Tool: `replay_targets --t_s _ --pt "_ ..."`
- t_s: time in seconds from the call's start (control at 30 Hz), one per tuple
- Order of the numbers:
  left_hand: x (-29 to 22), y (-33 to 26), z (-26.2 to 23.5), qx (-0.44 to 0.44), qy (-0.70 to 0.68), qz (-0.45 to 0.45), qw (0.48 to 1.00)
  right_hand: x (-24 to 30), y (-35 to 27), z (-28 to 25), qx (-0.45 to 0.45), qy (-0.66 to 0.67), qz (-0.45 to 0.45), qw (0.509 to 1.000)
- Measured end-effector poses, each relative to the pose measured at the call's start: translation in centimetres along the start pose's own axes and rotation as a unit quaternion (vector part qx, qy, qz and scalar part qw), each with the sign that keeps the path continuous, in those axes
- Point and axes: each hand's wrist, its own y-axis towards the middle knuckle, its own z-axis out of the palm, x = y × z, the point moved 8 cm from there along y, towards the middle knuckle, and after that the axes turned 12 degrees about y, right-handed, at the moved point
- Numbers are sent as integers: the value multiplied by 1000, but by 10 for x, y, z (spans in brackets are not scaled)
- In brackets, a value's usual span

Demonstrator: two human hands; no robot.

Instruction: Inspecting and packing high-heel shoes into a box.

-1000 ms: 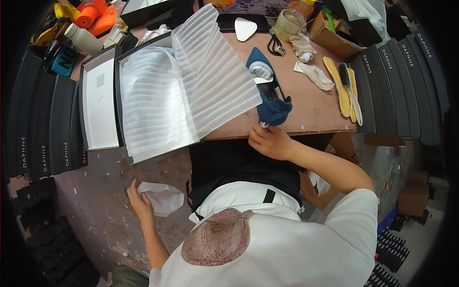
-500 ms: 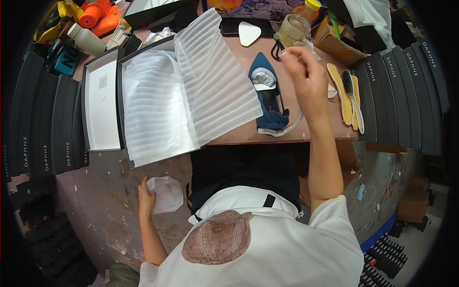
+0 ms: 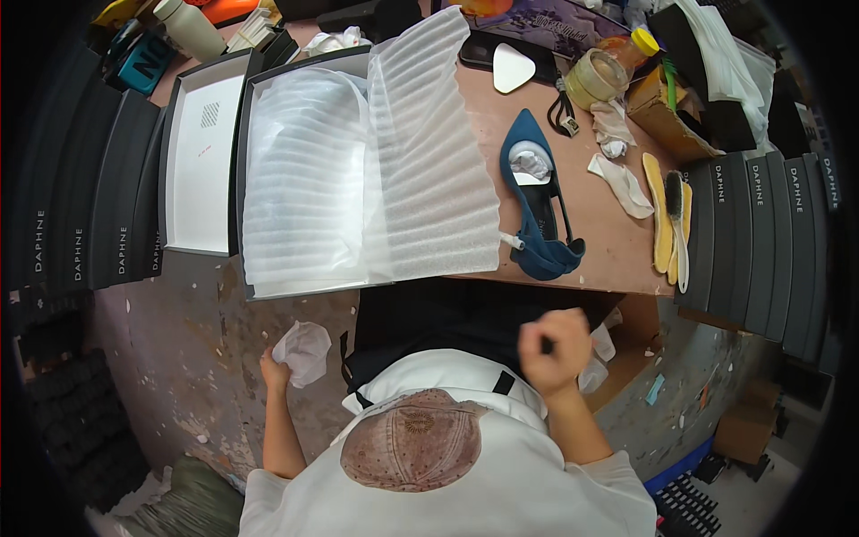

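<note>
Low on the left, my left hand (image 3: 276, 370) grips a crumpled sheet of thin white paper (image 3: 306, 353) beside my lap. My right hand (image 3: 556, 352) is curled closed in front of the table edge, slightly blurred; whatever it may hold is hidden. On the table above it lies a blue pointed slingback shoe (image 3: 541, 249), toe away from me, with a white wad (image 3: 530, 165) in its toe. To the shoe's left stands an open shoe box (image 3: 315, 292) lined with ribbed white foam sheet (image 3: 429, 170), one flap spread over the table.
The box lid (image 3: 199, 161) lies left of the box. A brush (image 3: 677, 224) rests on yellow pads (image 3: 658, 201) at right. Dark shoe boxes (image 3: 756, 242) stand along both sides. A jar (image 3: 595, 79) and a carton (image 3: 667, 112) are farther back. An open cardboard box (image 3: 635, 358) is below the table.
My right hand has come down from beside the shoe to below the table edge and closed. My left hand still holds the paper. The whole view has shifted, and the shoe is turned slightly.
</note>
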Motion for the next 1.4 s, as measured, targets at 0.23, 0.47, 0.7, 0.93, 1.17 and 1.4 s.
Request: replay_targets --t_s 0.23,0.47,0.7,0.93,1.17,1.4 --pt "-45 -1 5 6 11 37 999 -12 38 111 272 -351 39 895" --pt "-54 -1 1 -92 -55 46 993 -31 28 113 396 -431 19 811" --pt "-74 -32 -29 -133 -95 24 986 82 82 -11 65 -157 -117 978" --pt "-99 -40 -58 -186 -40 75 979 -21 98 -4 41 -182 182 966" --pt "-150 -76 -139 -337 31 67 939 -63 82 -23 144 5 336 931" --pt "-120 -84 -146 -264 -15 26 964 -6 31 -125 194 365 265 871"
